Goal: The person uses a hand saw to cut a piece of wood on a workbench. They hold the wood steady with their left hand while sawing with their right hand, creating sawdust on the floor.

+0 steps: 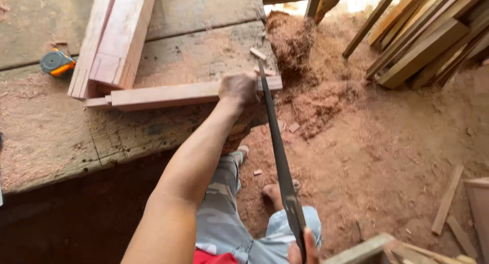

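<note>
A broad, worn workbench (46, 136) dusted with reddish sawdust fills the left half of the view, its edge running from lower left up toward the middle. To its right the dirt floor (387, 157) is covered in the same red sawdust, heaped in a pile (295, 45) just past the bench's end. A stack of long planks (428, 40) leans at the upper right, and a few offcuts lie at the lower right. On the bench, a thick pale beam (119, 34) lies slanted, its lower end touching a narrow wooden strip (168, 95) that lies across the bench and sticks out over the edge. The left hand (238, 88) presses down on this strip near its overhanging end, fingers curled over the far side and closed on the wood. Just beside that hand, a long handsaw (279, 152) crosses the strip's end, its blade running from the strip down toward the viewer. The right hand (300, 251) grips the saw's handle at the bottom edge; only a thumb and part of the fist show, wrapped around it. A small blue and orange tape measure (57, 62) sits on the bench at far left, well apart from the hands.
</note>
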